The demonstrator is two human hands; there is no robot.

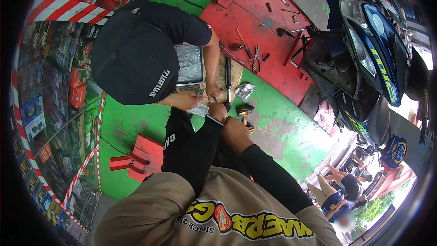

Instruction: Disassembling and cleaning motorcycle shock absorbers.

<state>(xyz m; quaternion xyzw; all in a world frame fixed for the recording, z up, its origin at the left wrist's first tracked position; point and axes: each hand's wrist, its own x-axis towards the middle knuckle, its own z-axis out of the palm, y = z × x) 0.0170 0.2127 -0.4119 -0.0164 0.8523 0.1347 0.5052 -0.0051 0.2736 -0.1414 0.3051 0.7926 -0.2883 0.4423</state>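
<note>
My left hand [217,111] is closed, its fingers bent near the co-worker's hands; what it grips is hidden. Just to its right, my right hand [236,133] is closed around the end of a slim silver rod [214,120], which crosses by my left wrist. A co-worker in a black cap [132,57] leans in from the far left. One of that person's hands [184,100] is beside a small white packet [199,109]; the other [213,91] meets it at a small metal piece. A black and silver tube [228,73] lies on cardboard beyond my hands.
Right of my hands are a cordless driver [245,110] and a crumpled silvery rag [245,91]. A metal tray [190,66] lies by the co-worker. Pliers [256,59] and several tools lie on the red platform [273,32]. A blue scooter [373,50] stands right; a red stand [148,152], left.
</note>
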